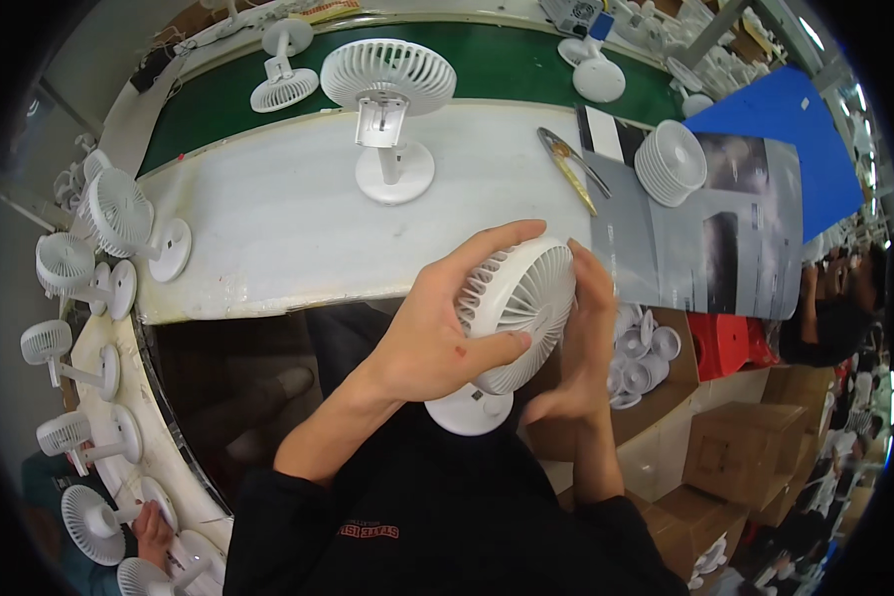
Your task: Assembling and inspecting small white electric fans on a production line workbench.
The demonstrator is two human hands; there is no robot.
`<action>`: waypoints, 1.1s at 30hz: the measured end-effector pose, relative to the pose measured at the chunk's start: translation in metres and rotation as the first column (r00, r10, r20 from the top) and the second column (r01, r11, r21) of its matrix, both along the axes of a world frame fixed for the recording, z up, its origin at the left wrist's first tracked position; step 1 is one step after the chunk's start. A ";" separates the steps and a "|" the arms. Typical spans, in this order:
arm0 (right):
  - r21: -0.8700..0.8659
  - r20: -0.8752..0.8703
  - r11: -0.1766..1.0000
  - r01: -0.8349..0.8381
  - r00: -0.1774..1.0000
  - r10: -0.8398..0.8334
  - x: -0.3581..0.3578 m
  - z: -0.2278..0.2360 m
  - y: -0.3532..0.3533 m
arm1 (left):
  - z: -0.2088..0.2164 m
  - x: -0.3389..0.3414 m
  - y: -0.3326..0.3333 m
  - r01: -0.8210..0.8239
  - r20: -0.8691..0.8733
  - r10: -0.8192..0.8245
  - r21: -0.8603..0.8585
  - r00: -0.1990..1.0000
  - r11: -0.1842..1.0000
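Observation:
A white desk fan (526, 308) is held over my lap, in front of the table's near edge, its head tilted and its ribbed grille toward the right. My left hand (422, 333) is closed around the left side of the fan head, the thumb pressed across the grille. My right hand (591, 343) cups the opposite rim, fingertips against the upper edge and thumb held away from it. Below the head shows the fan's round base (470, 409). A second white fan (389, 79) stands on the white tabletop (268, 219) straight ahead.
Pliers (573, 164) and a stack of white round covers (670, 164) lie at the right. Beyond the table runs a green belt (507, 62) carrying fans. More fans (119, 214) line the left side, where another person's hand (154, 536) touches one. Cardboard boxes (745, 452) stand lower right.

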State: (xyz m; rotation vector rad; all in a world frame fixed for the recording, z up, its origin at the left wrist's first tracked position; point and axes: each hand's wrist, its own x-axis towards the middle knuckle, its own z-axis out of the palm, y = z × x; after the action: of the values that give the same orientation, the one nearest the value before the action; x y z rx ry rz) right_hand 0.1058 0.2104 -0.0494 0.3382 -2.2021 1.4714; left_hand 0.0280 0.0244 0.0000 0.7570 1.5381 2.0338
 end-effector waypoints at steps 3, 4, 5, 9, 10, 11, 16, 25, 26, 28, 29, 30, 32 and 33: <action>-0.584 0.234 0.803 0.115 0.972 0.031 -0.004 -0.031 0.003 | -0.023 0.011 -0.002 0.038 -0.100 -0.040 -0.015 0.994 0.999; -0.639 0.298 0.749 0.179 0.954 0.026 -0.008 -0.049 0.003 | -0.033 0.016 -0.002 0.060 -0.142 -0.062 -0.019 0.988 0.998; -0.684 0.361 0.687 0.245 0.932 0.026 -0.011 -0.069 0.002 | -0.045 0.021 0.001 0.028 -0.165 -0.040 -0.076 0.985 0.997; -0.487 0.413 0.778 0.396 0.890 -0.194 -0.011 -0.141 0.009 | -0.108 0.019 0.014 0.092 -0.018 -0.094 -0.109 0.995 0.990; -0.427 0.424 0.804 0.415 0.877 -0.227 -0.003 -0.152 0.009 | -0.123 0.020 0.016 0.111 0.027 -0.109 -0.092 0.994 0.990; -0.379 0.436 0.819 0.430 0.864 -0.252 0.007 -0.161 0.007 | -0.135 0.021 0.016 0.138 0.119 -0.124 -0.111 0.985 0.984; -0.195 0.558 0.808 0.556 0.740 -0.375 0.064 -0.174 -0.008 | -0.171 0.033 0.016 0.341 0.208 -0.326 -0.040 0.922 0.939; -0.012 0.701 0.829 0.559 0.596 -0.392 0.071 -0.130 0.005 | -0.171 0.033 0.038 0.468 0.388 -0.468 0.102 0.794 0.878; -0.008 0.653 0.823 0.568 0.626 -0.426 0.064 -0.128 -0.004 | -0.172 0.030 0.031 0.418 0.416 -0.439 0.146 0.796 0.897; -0.041 0.561 0.810 0.585 0.684 -0.466 0.049 -0.125 -0.027 | -0.178 0.027 0.011 0.292 0.481 -0.361 0.215 0.799 0.932; 0.059 0.459 0.877 0.477 0.767 -0.448 0.045 -0.122 -0.033 | -0.182 0.029 0.000 0.144 0.502 -0.262 0.262 0.825 0.954; 0.173 0.403 0.914 0.367 0.820 -0.405 0.041 -0.118 -0.039 | -0.187 0.029 -0.012 0.063 0.541 -0.210 0.278 0.814 0.959; 0.380 0.245 0.925 -0.016 0.966 -0.083 0.032 -0.110 -0.043 | -0.196 0.027 -0.036 -0.103 0.618 -0.116 0.308 0.777 0.946; 0.482 0.215 0.868 -0.116 0.977 0.011 0.027 -0.107 -0.049 | -0.201 0.028 -0.047 -0.154 0.656 -0.094 0.310 0.749 0.938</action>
State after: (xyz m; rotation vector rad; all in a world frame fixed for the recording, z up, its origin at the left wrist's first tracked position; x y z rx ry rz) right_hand 0.1323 0.1614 -0.1561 0.4431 -2.7519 0.9834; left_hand 0.0558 -0.0226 -0.2014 0.0613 0.7903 2.2764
